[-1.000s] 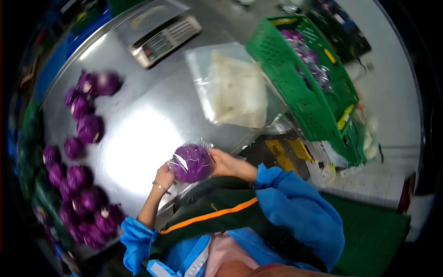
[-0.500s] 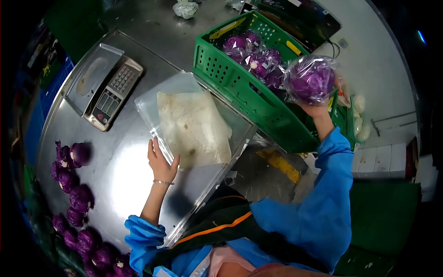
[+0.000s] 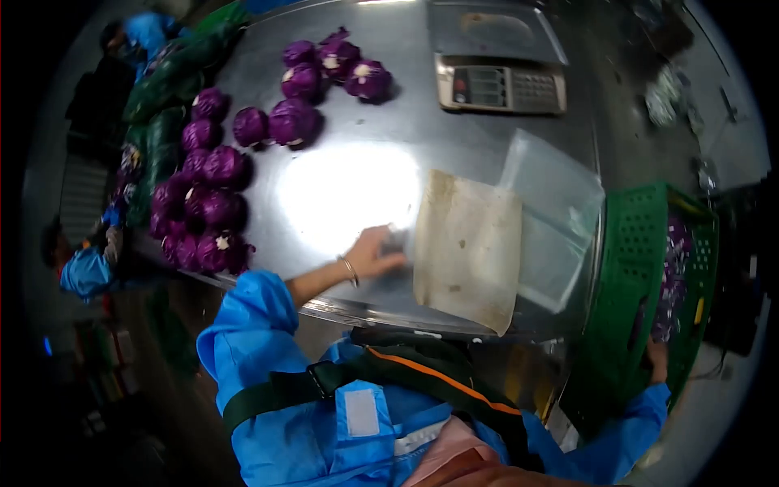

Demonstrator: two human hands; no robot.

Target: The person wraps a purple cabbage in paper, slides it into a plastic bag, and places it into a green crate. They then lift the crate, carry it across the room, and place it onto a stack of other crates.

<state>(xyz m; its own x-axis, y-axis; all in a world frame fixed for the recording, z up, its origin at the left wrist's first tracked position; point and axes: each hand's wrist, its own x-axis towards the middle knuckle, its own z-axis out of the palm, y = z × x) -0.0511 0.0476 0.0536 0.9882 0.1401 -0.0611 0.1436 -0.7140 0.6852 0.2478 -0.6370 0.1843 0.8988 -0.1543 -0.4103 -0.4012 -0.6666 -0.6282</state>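
Left hand rests flat, grip loose, on the bag stack, long axis running away across the surface. Right hand grips the crate rim.

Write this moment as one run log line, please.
left hand: on stack of clear plastic bags, steel table | right hand: low beside green plastic crate, grip unclear | loose purple cabbages: far left

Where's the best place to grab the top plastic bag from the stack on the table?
Probably at the near left edge of the bag stack, where the left hand already rests. The bags lie flat on the table, so a loose edge or corner is the only part that lifts.
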